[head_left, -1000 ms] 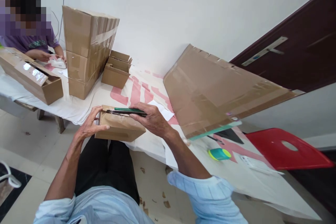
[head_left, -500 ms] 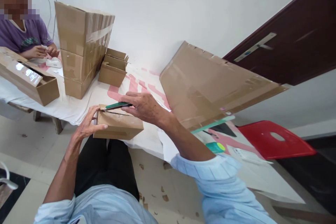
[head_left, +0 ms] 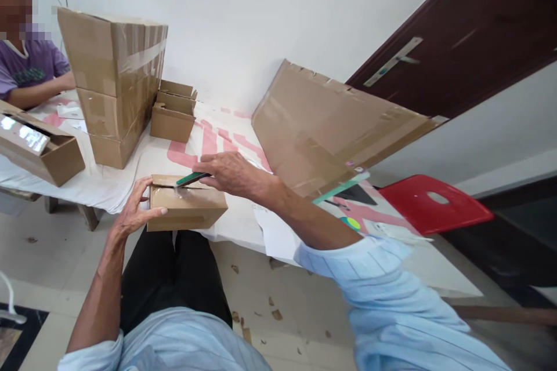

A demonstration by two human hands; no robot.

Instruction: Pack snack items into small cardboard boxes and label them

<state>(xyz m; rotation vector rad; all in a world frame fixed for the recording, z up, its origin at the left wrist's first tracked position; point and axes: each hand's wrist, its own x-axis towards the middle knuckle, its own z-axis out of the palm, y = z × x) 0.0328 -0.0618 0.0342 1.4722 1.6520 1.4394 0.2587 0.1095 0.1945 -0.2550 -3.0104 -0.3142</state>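
A small brown cardboard box (head_left: 187,208) rests at the front edge of the cloth-covered table. My left hand (head_left: 136,211) grips its left end, thumb on the near side and fingers over the top corner. In my right hand (head_left: 228,174) is a green utility knife (head_left: 190,178), held over the box with its tip at the top seam. A dark gap runs along that seam, and clear tape shows near the tip. The right fingers are closed around the knife's handle.
Tall taped cartons (head_left: 117,87) stand at the back left, beside a small open box (head_left: 173,116). Another box (head_left: 56,156) lies at the far left, near a person in purple (head_left: 30,69). A big cardboard sheet (head_left: 322,127) leans right; beyond is a red stool (head_left: 435,203).
The knife has moved a little right along the top seam, away from the left corner. My left hand keeps its hold on the box. The whole view has shifted slightly.
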